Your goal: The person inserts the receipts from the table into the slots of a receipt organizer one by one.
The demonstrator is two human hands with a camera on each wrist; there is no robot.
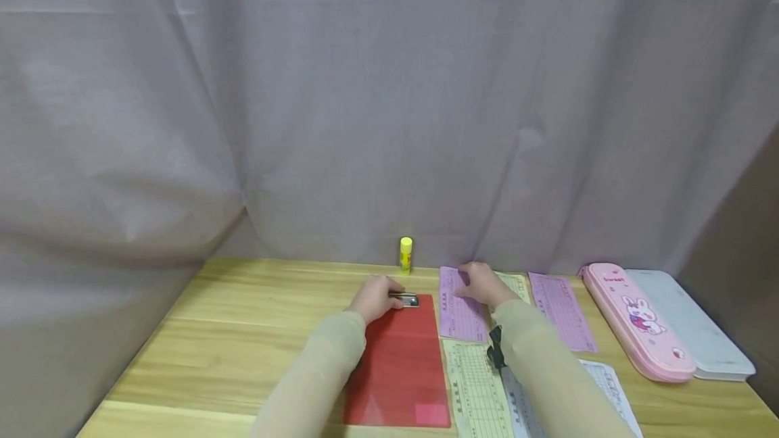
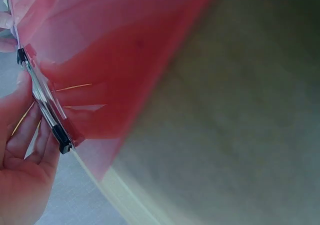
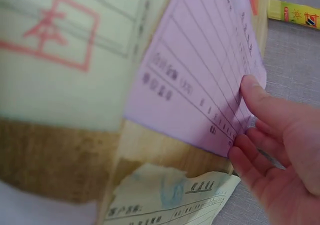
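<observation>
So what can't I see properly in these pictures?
Head view: part of the grey slip, behind the right sleeve.
Head view: fine writing on the held purple slip, too small.
Left wrist view: some of the red folder, cut by the top edge.
Right wrist view: the yellow tube's end, cut by the right edge.

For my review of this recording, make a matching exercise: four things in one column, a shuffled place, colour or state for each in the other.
1. Glue stick
2. Pencil case
3. Red folder
4. Purple slip beside the folder

A. Pinched by the right hand
B. Left hand at its metal clip
C. Upright near the curtain
D. Pink, with a rabbit picture

Pairs: 1-C, 2-D, 3-B, 4-A
</observation>
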